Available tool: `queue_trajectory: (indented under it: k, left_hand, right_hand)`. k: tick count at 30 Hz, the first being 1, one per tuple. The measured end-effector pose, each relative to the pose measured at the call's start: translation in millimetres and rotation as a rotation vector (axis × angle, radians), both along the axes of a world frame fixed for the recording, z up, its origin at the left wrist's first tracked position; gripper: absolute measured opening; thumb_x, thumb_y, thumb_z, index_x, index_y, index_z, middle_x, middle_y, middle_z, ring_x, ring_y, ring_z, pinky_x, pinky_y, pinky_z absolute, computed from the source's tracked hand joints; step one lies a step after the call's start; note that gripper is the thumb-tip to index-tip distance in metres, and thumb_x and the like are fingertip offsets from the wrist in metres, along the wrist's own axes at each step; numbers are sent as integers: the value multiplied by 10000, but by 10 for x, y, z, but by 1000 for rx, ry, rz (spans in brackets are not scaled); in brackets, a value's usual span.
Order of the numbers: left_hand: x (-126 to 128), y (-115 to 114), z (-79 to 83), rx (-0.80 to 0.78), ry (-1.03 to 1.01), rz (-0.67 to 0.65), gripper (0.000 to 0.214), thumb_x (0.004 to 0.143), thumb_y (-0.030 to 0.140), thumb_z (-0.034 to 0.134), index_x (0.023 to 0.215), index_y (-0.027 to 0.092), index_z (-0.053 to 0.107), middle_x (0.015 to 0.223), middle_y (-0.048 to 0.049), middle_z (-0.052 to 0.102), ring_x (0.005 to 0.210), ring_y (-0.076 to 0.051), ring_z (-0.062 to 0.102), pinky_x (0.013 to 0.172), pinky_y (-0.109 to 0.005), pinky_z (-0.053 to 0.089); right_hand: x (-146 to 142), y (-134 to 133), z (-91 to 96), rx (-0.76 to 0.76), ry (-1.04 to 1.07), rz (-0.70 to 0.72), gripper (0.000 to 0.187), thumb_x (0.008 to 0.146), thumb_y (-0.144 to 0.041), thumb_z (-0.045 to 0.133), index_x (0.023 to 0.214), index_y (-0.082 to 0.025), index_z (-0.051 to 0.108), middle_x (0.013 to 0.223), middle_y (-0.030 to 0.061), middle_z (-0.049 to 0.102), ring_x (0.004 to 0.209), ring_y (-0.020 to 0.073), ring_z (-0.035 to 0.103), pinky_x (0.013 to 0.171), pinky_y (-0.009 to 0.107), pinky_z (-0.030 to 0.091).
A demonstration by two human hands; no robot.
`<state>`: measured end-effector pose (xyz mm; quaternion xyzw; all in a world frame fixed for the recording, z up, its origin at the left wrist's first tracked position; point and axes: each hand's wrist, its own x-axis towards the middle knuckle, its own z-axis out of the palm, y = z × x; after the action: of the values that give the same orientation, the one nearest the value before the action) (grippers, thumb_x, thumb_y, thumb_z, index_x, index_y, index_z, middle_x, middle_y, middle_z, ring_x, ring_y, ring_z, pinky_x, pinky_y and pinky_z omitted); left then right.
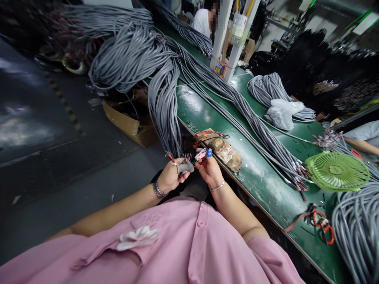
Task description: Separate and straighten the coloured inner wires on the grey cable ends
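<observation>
My left hand (pixel 171 174) is closed around grey cable ends (pixel 186 168), from which thin coloured wires (pixel 188 158) fan out upward. Close beside it, my right hand (pixel 209 170) is closed with a small pale pink piece (pixel 200 154), perhaps a clip, between the fingers. Its exact kind is too small to make out. A blue cover (pixel 209 152) shows at one fingertip of that hand. Green and red wires run from the cable ends toward the right fingers. Hanging grey cables (pixel 166 102) come down off the table edge just beyond my left hand.
Long grey cables lie along the green table (pixel 195 104). Near its edge sits a tape-wrapped block (pixel 226 152). To the right are a green fan (pixel 336 170), orange-handled scissors (pixel 322 227) and a plastic bag (pixel 284 113). A cardboard box (pixel 127 124) stands on the floor. Other people work nearby.
</observation>
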<state>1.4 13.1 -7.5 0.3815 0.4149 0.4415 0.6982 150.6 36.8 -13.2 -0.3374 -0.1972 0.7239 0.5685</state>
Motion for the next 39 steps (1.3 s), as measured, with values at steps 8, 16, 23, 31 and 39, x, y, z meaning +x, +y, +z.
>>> queue_trajectory:
  k: [8,16,23,31,39]
  left_hand:
    - [-42,-81,22,10,10,24,219,707,351,662,697,142,599,453,15,545,326,-68,408,308,-180,263]
    - [25,-175,86,44,34,145,190,734,321,660,686,149,594,479,25,553,346,-63,414,335,-186,268]
    - [63,-163,125,14,54,166,199,728,329,658,680,152,580,484,18,558,350,-64,418,343,-191,255]
    - [80,-147,121,18,53,166,185,717,330,643,704,152,596,482,15,565,346,-69,422,344,-195,276]
    - [76,-132,89,26,58,154,180,729,316,646,685,150,593,480,18,562,349,-68,424,343,-195,265]
  right_hand:
    - [64,-58,43,-9,48,105,499,794,-653,541,902,-179,653,778,16,646,624,99,549,598,227,497]
    - [35,-137,101,71,-103,7,343,780,-506,655,866,-174,650,735,-1,609,585,83,510,550,203,479]
    - [52,-127,83,98,-165,-45,353,777,-518,652,872,-177,652,740,1,596,585,86,498,545,207,466]
    - [23,-60,11,146,-236,-45,488,821,-637,509,892,-181,666,748,25,607,597,102,499,574,229,472]
    - [12,25,14,86,-61,42,444,792,-603,592,857,-171,666,776,13,616,558,75,454,561,207,468]
